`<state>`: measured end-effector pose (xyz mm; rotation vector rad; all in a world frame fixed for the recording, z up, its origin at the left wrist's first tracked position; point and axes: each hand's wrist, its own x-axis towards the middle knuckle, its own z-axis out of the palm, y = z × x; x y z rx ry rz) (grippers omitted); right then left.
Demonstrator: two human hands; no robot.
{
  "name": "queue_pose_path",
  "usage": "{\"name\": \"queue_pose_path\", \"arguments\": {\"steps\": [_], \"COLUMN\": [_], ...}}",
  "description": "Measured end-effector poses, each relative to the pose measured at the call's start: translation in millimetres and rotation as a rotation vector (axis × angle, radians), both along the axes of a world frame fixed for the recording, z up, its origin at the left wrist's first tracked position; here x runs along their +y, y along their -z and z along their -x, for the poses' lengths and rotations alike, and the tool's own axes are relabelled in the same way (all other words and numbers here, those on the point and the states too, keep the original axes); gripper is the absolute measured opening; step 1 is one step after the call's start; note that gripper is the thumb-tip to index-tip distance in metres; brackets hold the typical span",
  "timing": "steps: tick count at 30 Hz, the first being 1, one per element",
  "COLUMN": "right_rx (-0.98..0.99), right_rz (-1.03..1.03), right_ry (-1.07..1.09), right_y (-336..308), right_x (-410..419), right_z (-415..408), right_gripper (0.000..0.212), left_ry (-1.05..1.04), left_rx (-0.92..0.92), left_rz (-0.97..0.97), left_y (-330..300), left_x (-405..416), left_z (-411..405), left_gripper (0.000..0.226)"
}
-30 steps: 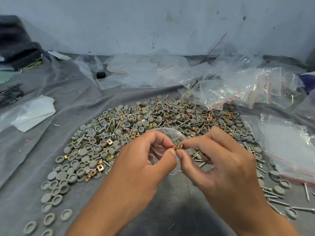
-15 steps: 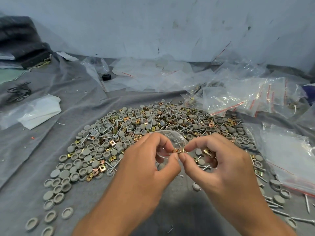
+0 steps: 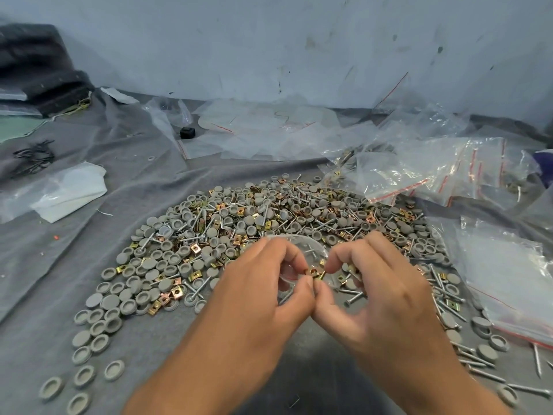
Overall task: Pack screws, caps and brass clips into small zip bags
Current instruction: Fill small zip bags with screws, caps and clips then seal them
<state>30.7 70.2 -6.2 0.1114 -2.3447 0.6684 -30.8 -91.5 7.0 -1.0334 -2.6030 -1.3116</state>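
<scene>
Your left hand (image 3: 263,283) is pinching the small clear zip bag (image 3: 302,250); your right hand's (image 3: 374,283) fingers are feeding gold-coloured brass clips (image 3: 314,271). Keep the mouth spread.

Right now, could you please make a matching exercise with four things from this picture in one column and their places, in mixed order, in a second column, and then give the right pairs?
Things
1. brass clip
2. small black object
3. folded white cloth
4. red-striped zip bags

Places
A. far right, behind the pile
B. left on the grey sheet
C. pinched between the fingertips of both hands
D. far centre, near the wall among clear plastic

Pairs: 1-C, 2-D, 3-B, 4-A
</scene>
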Motion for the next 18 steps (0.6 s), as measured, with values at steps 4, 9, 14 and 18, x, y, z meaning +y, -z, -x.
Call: {"name": "queue_pose_path", "arguments": {"steps": [4, 9, 14, 18], "right_rx": [-0.118, -0.255, -0.116, -0.001], "right_rz": [0.153, 0.211, 0.108, -0.034], "right_ry": [-0.081, -0.143, 0.005, 0.100], "right_y": [-1.1, -3.5, 0.9, -5.0], "right_x": [10.1, 15.8, 12.9, 11.2], "right_z": [-0.5, 0.3, -1.1, -1.0], "right_gripper": [0.011, 0.013, 0.011, 0.028], "left_ry": [0.042, 0.026, -0.042, -0.092], "left_rx": [-0.012, -0.020, -0.037, 0.044], "left_rz": [0.042, 0.071, 0.061, 0.037], "left_y": [-2.1, -2.7, 1.2, -0.9], "left_x": [-4.9, -3.6, 3.2, 6.8], "left_z": [4.5, 1.7, -1.6, -3.5], "left_gripper": [0.011, 0.009, 0.010, 0.023]}}
